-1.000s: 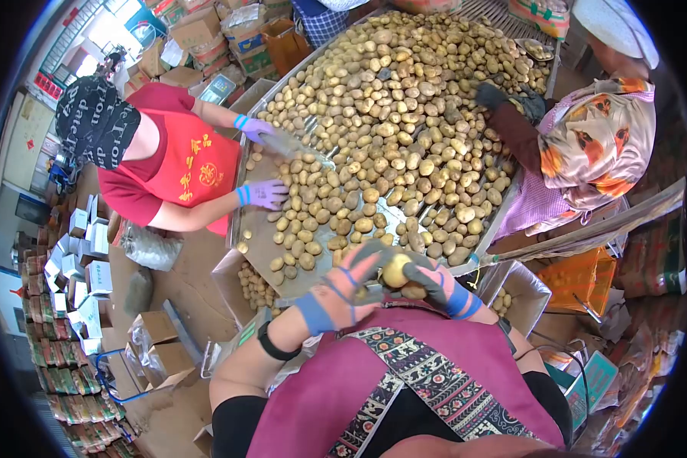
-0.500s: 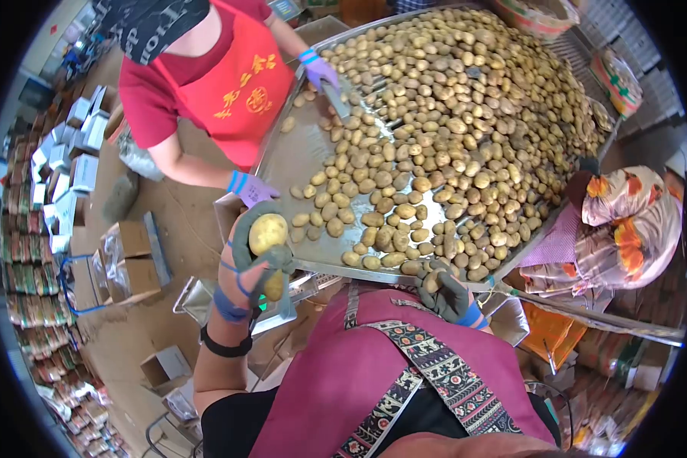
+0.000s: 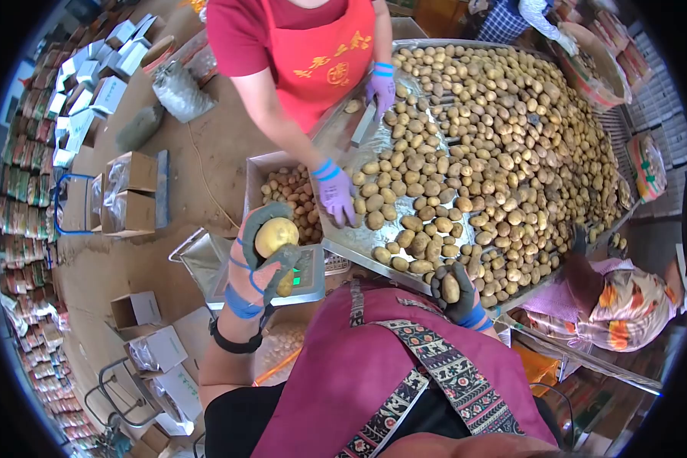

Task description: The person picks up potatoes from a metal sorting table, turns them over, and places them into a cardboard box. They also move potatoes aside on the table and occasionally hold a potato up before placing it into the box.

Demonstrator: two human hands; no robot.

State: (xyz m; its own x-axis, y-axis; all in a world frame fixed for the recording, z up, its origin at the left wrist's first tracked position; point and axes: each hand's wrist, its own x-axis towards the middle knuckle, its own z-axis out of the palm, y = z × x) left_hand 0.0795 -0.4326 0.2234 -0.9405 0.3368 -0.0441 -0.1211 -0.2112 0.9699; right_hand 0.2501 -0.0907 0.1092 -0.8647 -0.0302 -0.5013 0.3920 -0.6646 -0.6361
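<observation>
Two potatoes are in my left hand [image 3: 266, 248], which wears a grey-palmed glove: a large pale yellow potato [image 3: 276, 237] above and a smaller one [image 3: 285, 284] at the fingers below. It is raised left of the metal table [image 3: 353, 243], above a scale [image 3: 307, 276]. My right hand [image 3: 459, 294], also gloved, is closed around a potato [image 3: 450, 288] at the table's near edge. Many potatoes [image 3: 511, 160] are heaped over the table, with a looser group [image 3: 412, 237] nearest me.
A co-worker in a red apron [image 3: 320, 69] reaches over the table's left side with purple gloves, one holding a flat metal piece [image 3: 364, 126]. Another person [image 3: 626, 305] is at the right. Baskets [image 3: 595, 65], a crate of potatoes [image 3: 256, 179] and cardboard boxes [image 3: 133, 195] surround the table.
The view has shifted, uncovering the crate and more of the scale. The co-worker's nearer hand has moved onto the table beside the potatoes. My right hand has turned, showing its potato more fully.
</observation>
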